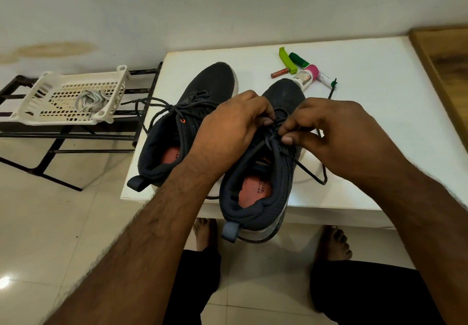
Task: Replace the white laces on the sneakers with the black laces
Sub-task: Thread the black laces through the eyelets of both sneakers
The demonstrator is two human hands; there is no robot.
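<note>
Over the white table (367,132), I am seeing both grips pinching the black lace (307,170): left hand (235,122) and right hand (326,127) are meeting above the near sneaker (255,193); white laces (88,100) are lying in the tray (50,89).
</note>
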